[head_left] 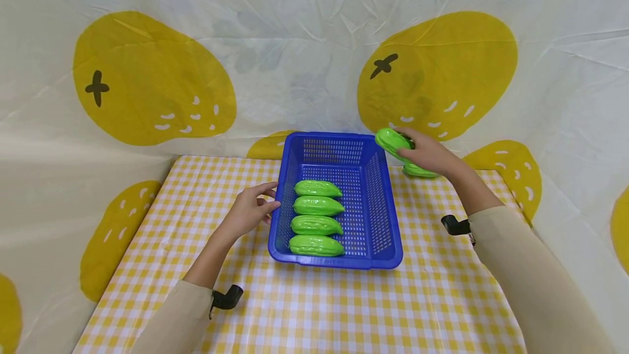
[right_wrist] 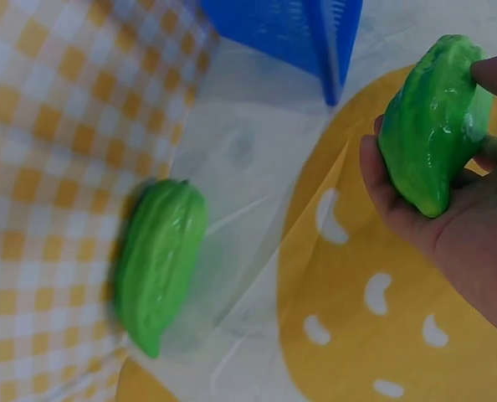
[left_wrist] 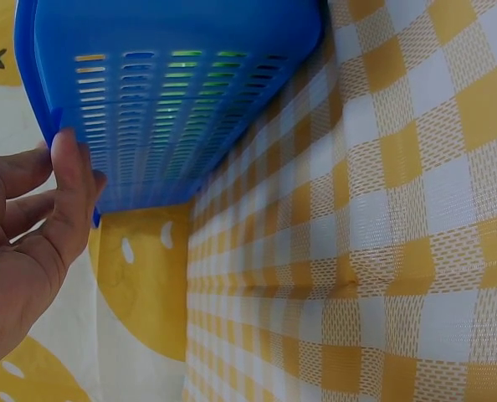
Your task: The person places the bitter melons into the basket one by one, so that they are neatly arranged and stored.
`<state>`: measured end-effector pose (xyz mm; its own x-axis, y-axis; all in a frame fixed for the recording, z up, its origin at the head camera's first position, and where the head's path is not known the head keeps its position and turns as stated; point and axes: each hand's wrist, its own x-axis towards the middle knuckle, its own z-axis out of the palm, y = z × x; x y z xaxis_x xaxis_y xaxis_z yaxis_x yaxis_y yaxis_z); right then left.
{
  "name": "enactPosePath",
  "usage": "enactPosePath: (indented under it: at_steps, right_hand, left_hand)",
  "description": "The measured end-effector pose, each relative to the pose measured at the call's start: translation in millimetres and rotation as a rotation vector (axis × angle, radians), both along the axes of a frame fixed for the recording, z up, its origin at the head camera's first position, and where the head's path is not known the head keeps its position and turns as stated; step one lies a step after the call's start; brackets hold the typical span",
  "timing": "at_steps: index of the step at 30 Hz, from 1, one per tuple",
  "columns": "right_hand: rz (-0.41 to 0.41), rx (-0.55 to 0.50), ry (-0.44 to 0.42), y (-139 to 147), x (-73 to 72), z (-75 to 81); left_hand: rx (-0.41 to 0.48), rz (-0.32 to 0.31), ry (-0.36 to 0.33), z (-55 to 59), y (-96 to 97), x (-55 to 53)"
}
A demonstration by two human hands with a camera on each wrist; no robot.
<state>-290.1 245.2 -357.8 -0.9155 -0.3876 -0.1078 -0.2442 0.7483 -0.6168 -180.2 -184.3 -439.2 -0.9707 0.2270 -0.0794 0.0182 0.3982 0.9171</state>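
My right hand (head_left: 428,153) grips a glossy green bitter melon (head_left: 388,140), raised by the far right corner of a blue plastic basket (head_left: 336,263). In the right wrist view, thumb and fingers hold this bitter melon (right_wrist: 437,126) from its sides. Below it, another bitter melon (head_left: 419,170) lies on the table, partly hidden by the hand. Several more bitter melons (head_left: 316,225) lie in a column along the basket's left side. My left hand (head_left: 247,210) touches the basket's left rim with its fingertips; the left wrist view shows the fingers (left_wrist: 67,167) loosely bent there.
A yellow-and-white checked cloth (head_left: 314,310) covers the table. Behind it hangs a pale sheet (head_left: 300,42) printed with large yellow fruit, close to the basket's far end. The basket's right side shows its bare perforated floor (head_left: 354,223).
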Motion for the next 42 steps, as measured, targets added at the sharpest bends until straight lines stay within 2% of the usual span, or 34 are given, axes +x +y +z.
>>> enactPosePath:
  at_steps: [7, 13, 23, 30, 35, 42]
  right_hand:
    - [0.063, 0.015, 0.032, -29, -16.5, 2.9]
    - [0.120, -0.020, -0.006, -55, -26.8, 8.3]
    - [0.193, 0.046, 0.004, -85, -40.8, 11.0]
    - [0.252, 0.101, 0.049, -105, -46.5, 3.7]
    - [0.297, 0.157, 0.046, -118, -47.1, -5.7]
    - [0.326, 0.187, -0.009, -132, -46.1, -18.2]
  left_hand:
    - [0.013, -0.006, -0.004, -0.1, 0.1, 0.0]
    - [0.006, -0.006, -0.004, 0.5, -0.6, -0.5]
    - [0.024, -0.012, -0.016, 1.1, -1.6, -1.6]
    - [0.015, -0.005, -0.011, 0.4, -2.3, -0.2]
    - [0.008, -0.002, -0.009, 1.5, -1.0, 0.8]
    - [0.006, -0.002, -0.007, 2.4, -1.2, 1.1]
